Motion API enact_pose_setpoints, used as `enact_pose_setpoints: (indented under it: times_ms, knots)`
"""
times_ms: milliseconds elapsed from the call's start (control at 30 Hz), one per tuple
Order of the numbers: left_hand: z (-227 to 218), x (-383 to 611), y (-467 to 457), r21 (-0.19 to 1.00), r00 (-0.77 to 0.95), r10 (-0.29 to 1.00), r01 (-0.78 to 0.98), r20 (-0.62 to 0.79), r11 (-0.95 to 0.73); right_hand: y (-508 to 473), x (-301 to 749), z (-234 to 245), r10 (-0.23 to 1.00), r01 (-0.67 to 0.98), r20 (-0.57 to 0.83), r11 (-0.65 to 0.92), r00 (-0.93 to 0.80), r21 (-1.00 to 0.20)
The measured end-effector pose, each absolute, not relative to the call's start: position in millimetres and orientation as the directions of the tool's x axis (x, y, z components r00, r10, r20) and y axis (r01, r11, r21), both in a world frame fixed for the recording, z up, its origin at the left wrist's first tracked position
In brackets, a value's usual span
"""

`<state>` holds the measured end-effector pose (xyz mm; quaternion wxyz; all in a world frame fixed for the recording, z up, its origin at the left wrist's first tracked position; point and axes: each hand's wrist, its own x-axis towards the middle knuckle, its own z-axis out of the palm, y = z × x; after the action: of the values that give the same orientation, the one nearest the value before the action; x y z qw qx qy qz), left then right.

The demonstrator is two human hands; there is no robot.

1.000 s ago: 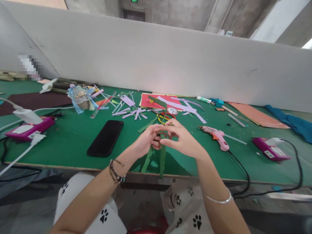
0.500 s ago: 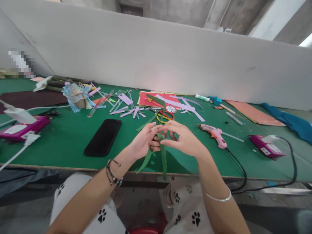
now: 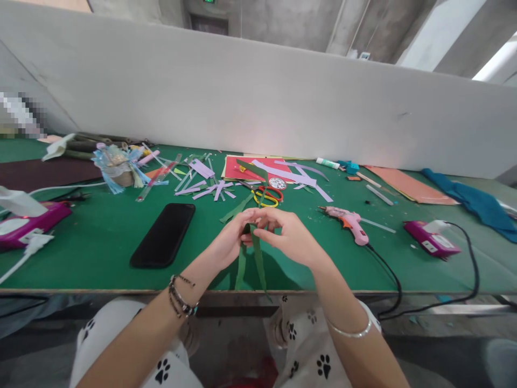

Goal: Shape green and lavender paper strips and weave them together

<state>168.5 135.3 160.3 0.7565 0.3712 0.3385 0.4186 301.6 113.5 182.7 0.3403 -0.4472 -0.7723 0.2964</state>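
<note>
Green paper strips (image 3: 259, 258) hang from between my two hands, over the front part of the table. My left hand (image 3: 228, 240) is closed around their upper end, its fingers partly hidden behind the strips. From the right, my right hand (image 3: 285, 231) pinches the same strips with thumb and fingers, and its fingertips meet those of my left hand. Just beyond the hands lie scissors with yellow handles (image 3: 264, 199) and scissors with red handles (image 3: 276, 193). Another green paper piece (image 3: 236, 209) lies flat beside them.
A black phone (image 3: 163, 235) lies left of my hands. On the right are a pink glue gun (image 3: 348, 222) and a purple power strip (image 3: 431, 237) with cables. Purple paper strips (image 3: 220, 189) and red paper (image 3: 232, 168) lie further back, before a white partition (image 3: 258, 97).
My hands have drawn closer together around the green strips, and the right fingers have closed in. The hanging ends have swung nearer each other. The whole view has shifted slightly.
</note>
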Motion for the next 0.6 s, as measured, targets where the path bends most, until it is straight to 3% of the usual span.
enact_pose_setpoints:
  times_ms: [233,433,500,600]
  knots:
    - [150.5,170.7,134.9,0.872,0.416,0.906,-0.410,-0.084,0.269,115.0,293.6,178.6,0.903,0.423,0.302,0.413,-0.305,-0.806]
    - [143.8,177.1,132.5,0.879,0.475,0.880,-0.423,0.010,0.219,122.5,295.0,173.0,0.958,0.286,0.267,0.285,-0.101,-0.915]
    - [144.6,177.2,131.0,0.886,0.524,0.852,-0.398,0.008,0.236,123.8,297.2,172.6,0.966,0.316,0.239,0.257,-0.095,-0.913]
    - [144.7,175.0,129.3,0.910,0.578,0.814,-0.305,-0.058,0.281,124.0,300.7,174.0,0.936,0.422,0.347,0.339,-0.060,-0.841]
